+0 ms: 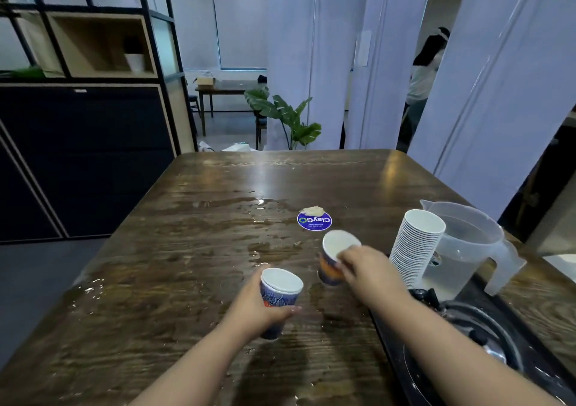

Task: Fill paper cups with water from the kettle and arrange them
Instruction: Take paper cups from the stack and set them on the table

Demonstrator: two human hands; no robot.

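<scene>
My left hand [254, 307] grips a blue patterned paper cup [280, 293] around its side, near the front middle of the wooden table [193, 250]. My right hand [364, 268] holds a second blue and orange paper cup [332, 257] by its rim and side; that cup tilts away from me. To the right stands a tall stack of white paper cups [416, 246]. Behind the stack is a clear plastic jug [467, 250] partly filled with water, its handle toward the right.
Spilled water lies across the middle and left of the table. A round blue sticker [314, 220] with a beige lump at its far edge sits mid-table. A black appliance [467, 343] fills the near right corner. A person stands beyond the white pillars at the back right.
</scene>
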